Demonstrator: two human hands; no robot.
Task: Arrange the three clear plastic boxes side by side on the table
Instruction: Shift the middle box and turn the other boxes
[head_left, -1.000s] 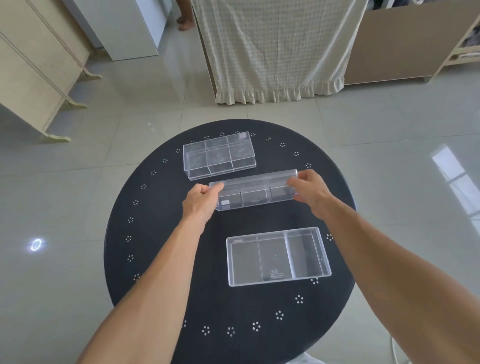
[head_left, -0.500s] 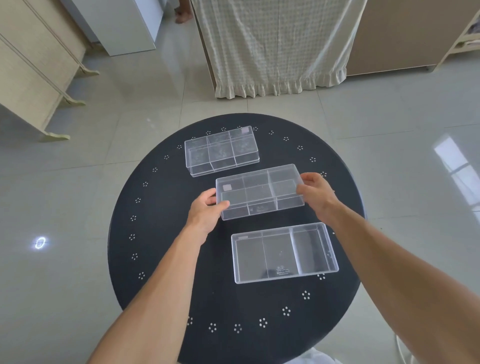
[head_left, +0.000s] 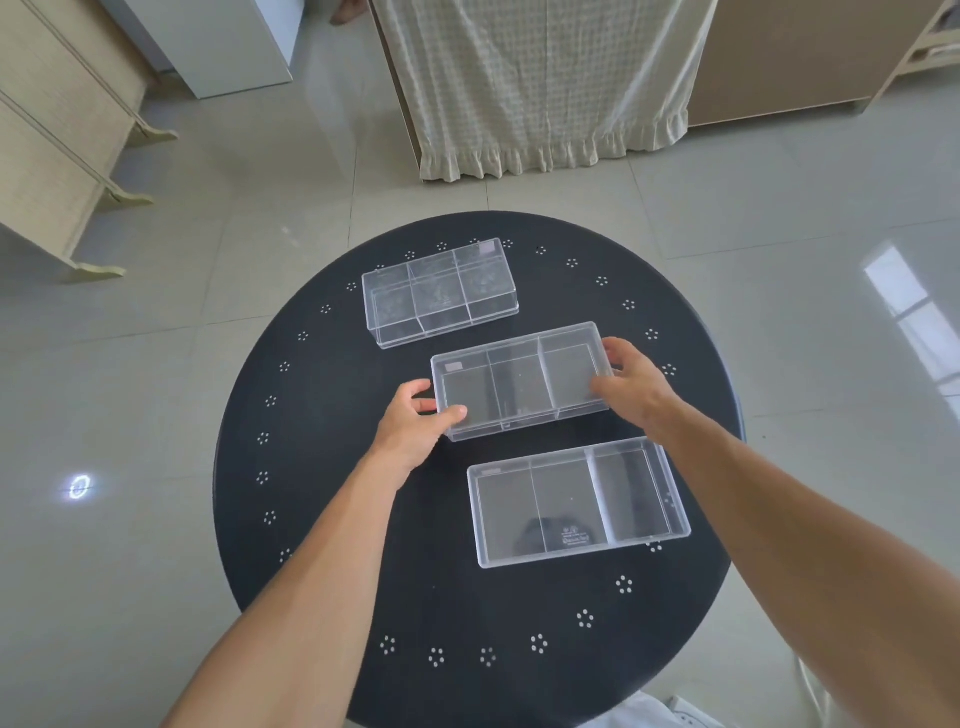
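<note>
Table: a round black top with small white flower marks round its rim; it carries 3 clear boxes, one behind the other.
Near box: lies flat, open side up, with 3 compartments. A small printed mark sits on its floor near the front, too small to read. A pale sticker sits at its far-left corner, unreadable.
Middle box: has 3 compartments and is held at both short ends, slightly askew to the near box. Whether its base touches the table cannot be told. A pale sticker at its far-left corner is unreadable.
Left hand: grips the middle box's left end, thumb on the near corner, fingers curled round the end wall.
Right hand: grips the right end, thumb over the near rim, fingers wrapped on the far-right corner.
Far box: stands apart from the middle box, nearer the table's far-left edge, with 6 compartments and a pale patch at its far-right corner.
In the way: the right forearm crosses the near box's far-right corner.
Floor: glossy pale tiles with window glare at right.
Beyond: a checked cloth with a frilled hem hangs past the table; pale cabinets stand at left.
</note>
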